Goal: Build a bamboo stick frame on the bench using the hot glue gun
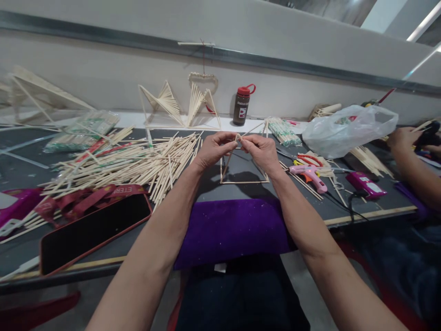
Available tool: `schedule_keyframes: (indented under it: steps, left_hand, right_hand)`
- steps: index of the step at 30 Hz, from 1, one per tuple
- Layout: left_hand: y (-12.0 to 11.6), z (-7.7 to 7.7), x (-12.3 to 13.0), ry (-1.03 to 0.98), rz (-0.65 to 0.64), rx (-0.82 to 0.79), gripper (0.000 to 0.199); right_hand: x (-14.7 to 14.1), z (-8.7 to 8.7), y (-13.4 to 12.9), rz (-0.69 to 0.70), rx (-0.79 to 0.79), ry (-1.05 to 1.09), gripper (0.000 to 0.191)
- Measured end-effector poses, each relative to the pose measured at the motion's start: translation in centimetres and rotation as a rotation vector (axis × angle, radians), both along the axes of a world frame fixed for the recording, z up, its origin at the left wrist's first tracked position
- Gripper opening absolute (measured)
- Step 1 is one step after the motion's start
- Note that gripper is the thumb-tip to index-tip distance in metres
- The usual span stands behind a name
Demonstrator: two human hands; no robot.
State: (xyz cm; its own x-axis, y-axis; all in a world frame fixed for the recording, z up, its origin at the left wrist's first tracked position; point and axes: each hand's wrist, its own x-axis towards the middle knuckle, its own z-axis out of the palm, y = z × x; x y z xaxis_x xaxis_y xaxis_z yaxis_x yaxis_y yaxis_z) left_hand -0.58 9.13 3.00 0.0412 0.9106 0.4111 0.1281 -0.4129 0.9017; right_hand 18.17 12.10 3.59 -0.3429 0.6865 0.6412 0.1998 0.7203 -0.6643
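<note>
Just above the dark tabletop, my left hand (217,146) and my right hand (260,149) meet with fingertips pinched at the upper corner of a small wooden stick frame (245,182). Thin pale sticks make up the frame; its square base rests on the table, and slanted sticks rise toward my fingers. The fingers partly cover the joint they hold. Beyond my right hand lies a pink glue gun (309,175) with a dark cord. A large heap of loose sticks (131,168) spreads to the left of my left hand.
A purple cloth (234,230) hangs over the front edge. A phone (96,232) and red lanyard (86,202) lie left. Behind stand a red-capped bottle (241,108) and finished stick models (165,105). A plastic bag (347,131) and another person's hand (403,138) are right.
</note>
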Motion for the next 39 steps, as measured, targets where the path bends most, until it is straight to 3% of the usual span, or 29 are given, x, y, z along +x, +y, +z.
schedule_keyframes:
  steps: [39]
  left_hand:
    - [-0.33, 0.36, 0.23, 0.019, 0.013, -0.003, 0.037]
  right_hand:
    - [0.03, 0.02, 0.1, 0.007, -0.001, 0.001, 0.024]
